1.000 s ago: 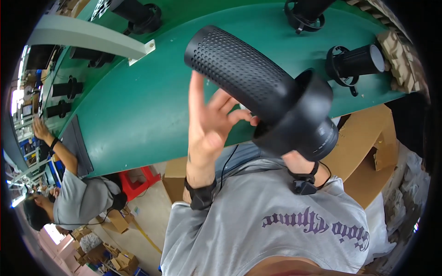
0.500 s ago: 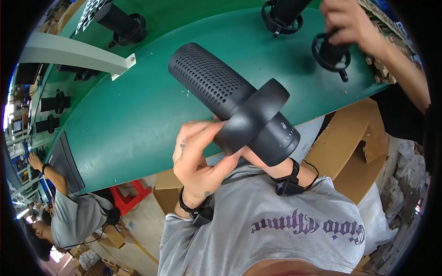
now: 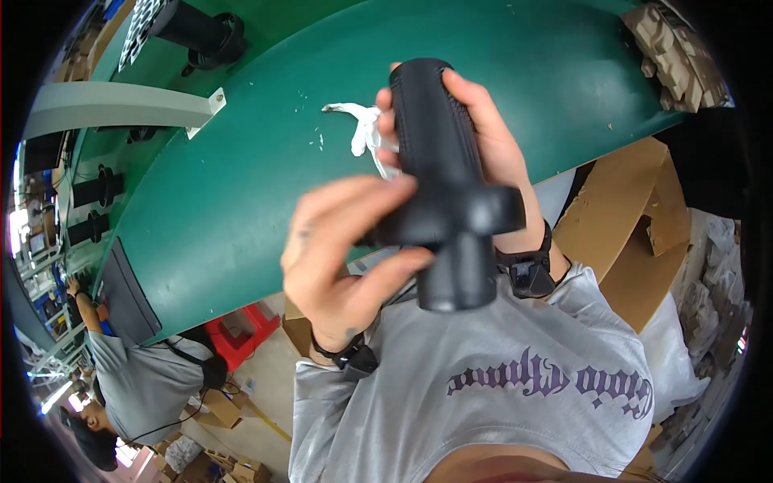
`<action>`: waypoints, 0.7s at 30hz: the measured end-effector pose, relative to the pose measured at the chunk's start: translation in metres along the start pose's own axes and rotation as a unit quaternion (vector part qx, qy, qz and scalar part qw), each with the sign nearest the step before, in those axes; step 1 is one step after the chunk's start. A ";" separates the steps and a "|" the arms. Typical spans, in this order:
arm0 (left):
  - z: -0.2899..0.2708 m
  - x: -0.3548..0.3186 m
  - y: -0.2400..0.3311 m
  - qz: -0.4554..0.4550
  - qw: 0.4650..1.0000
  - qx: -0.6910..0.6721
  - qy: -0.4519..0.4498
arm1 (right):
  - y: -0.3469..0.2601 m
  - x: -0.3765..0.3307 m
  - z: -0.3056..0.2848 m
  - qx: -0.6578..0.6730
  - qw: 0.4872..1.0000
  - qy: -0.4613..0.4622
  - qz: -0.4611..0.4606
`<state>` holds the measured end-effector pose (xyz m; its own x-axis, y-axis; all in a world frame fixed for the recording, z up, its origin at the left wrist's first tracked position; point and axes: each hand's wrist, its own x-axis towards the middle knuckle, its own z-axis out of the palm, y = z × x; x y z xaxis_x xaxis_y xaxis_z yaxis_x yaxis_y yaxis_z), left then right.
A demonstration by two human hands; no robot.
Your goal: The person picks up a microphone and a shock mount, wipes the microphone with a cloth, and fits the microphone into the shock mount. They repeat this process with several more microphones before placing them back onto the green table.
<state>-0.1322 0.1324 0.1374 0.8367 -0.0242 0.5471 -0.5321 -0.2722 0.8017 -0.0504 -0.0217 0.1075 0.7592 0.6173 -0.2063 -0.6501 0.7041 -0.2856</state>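
A black microphone with a perforated barrel and a ring-shaped mount is held up over the table's near edge, its smooth base end toward me. My right hand is closed round the perforated barrel from behind. At the mount's left side, my left hand pinches the ring between thumb and fingers, somewhat blurred. Beside the right fingertips a crumpled white cloth shows, partly hidden behind the microphone. Whether those fingers touch it, I cannot tell.
The green table curves across the view. A grey metal bracket and another black microphone are at upper left. Cardboard stands at right: a box and a stack of pieces. A co-worker sits at lower left.
The microphone has turned more upright, and my right hand has come round its barrel. The white cloth has come into sight. The other person's hand and the microphones at upper right are gone from view.
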 end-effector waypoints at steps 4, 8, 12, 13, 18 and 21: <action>-0.003 -0.017 -0.007 0.092 0.981 0.084 0.152 | 0.003 -0.001 0.002 0.112 0.988 0.084 -0.062; 0.001 -0.026 0.000 0.055 0.997 0.047 0.003 | 0.004 -0.003 -0.002 0.082 0.988 0.101 -0.080; 0.013 -0.021 -0.001 0.041 0.996 0.079 0.031 | 0.006 -0.003 0.003 0.074 0.988 0.104 -0.089; 0.013 -0.020 0.000 0.057 0.994 0.092 0.022 | 0.007 -0.002 0.004 0.128 0.984 0.103 -0.074; 0.016 -0.021 0.001 0.129 0.982 0.135 0.039 | 0.014 0.000 -0.002 0.223 0.974 0.041 0.002; 0.016 -0.024 0.003 0.147 0.976 0.159 0.038 | 0.018 -0.002 -0.003 0.228 0.974 0.016 -0.014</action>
<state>-0.1516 0.1168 0.1233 0.6353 -0.0774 0.7684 -0.6705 -0.5489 0.4991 -0.0633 -0.0118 0.1000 0.7728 0.5890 -0.2363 -0.5695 0.8080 0.1512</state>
